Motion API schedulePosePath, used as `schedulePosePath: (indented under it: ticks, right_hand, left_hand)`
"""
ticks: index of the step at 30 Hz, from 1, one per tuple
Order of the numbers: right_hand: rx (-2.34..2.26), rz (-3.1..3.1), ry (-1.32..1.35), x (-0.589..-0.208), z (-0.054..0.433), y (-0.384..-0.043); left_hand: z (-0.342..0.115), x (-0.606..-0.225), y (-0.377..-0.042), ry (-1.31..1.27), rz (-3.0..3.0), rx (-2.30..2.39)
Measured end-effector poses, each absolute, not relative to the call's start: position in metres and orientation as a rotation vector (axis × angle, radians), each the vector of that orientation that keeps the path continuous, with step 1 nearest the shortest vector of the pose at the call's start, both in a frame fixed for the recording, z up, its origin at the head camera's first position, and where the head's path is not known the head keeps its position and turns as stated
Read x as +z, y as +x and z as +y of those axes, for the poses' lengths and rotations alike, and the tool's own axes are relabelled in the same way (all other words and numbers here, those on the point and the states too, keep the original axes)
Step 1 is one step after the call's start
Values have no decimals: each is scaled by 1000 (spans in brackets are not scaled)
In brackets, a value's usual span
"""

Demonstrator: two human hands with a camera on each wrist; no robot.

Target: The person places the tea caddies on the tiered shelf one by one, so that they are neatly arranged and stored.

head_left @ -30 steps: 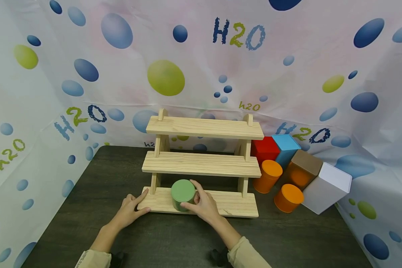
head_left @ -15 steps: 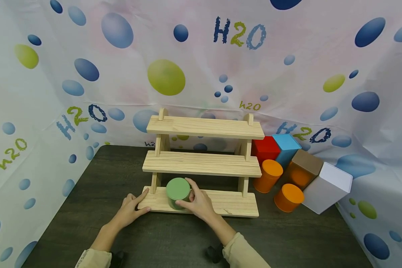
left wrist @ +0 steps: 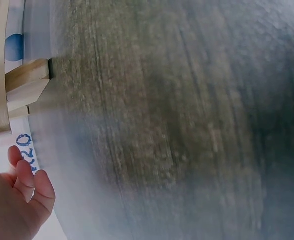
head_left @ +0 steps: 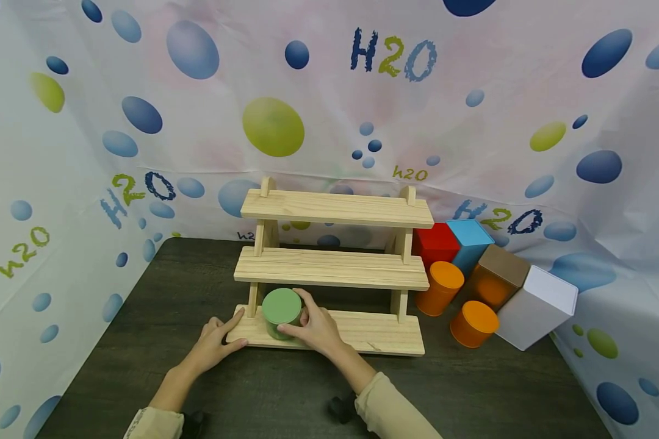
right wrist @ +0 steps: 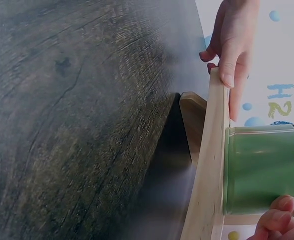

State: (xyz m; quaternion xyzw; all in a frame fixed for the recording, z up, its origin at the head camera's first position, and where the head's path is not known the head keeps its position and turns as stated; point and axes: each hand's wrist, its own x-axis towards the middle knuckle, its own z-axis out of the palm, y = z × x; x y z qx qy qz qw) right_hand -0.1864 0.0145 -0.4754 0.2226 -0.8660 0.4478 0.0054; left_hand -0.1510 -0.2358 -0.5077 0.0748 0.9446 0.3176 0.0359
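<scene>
A three-tier wooden display stand [head_left: 357, 271] stands on the dark table. On its bottom board, left of the middle, sits a green cylindrical tin [head_left: 282, 308] with a lid, upright. My right hand [head_left: 320, 329] grips the tin from its right side, thumb in front and a finger behind. The right wrist view shows the tin's green wall [right wrist: 262, 167] with its base against the board. At the left end of the bottom board, my left hand [head_left: 214, 347] holds the corner between thumb and forefinger; its other fingers [left wrist: 42, 192] curl below the board in the left wrist view.
To the stand's right are a red box [head_left: 435, 242], a blue box [head_left: 468, 241], a brown box [head_left: 496, 274], a white box [head_left: 538, 308], a taller orange tin [head_left: 440, 286] and a shorter orange tin [head_left: 473, 324]. A dotted curtain [head_left: 329, 91] hangs behind.
My right hand has slid the green tin leftward along the bottom board, closer to the left support. My left hand has stayed on the board's end.
</scene>
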Motion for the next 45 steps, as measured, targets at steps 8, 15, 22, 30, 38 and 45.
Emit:
schedulePosePath:
  ticks: [8, 15, 22, 30, 38, 45]
  right_hand:
    - [1410, -2738, 685, -474, 10, -189]
    - [1410, -2742, 695, -472, 8, -190]
    - [1410, -2746, 695, -471, 6, -191]
    - [1407, -2758, 696, -475, 6, -188]
    - [1383, -2741, 710, -475, 5, -187]
    - [1444, -2736, 728, -475, 8, -189]
  left_hand:
    - [-236, -509, -153, 219, 2905, 989]
    - [-234, -509, -154, 241, 2917, 984]
    - [-234, -508, -154, 228, 2902, 980]
    - [-233, -512, -149, 218, 2885, 1005]
    - [-234, -512, -150, 229, 2904, 986]
    - [-234, -509, -150, 227, 2896, 999]
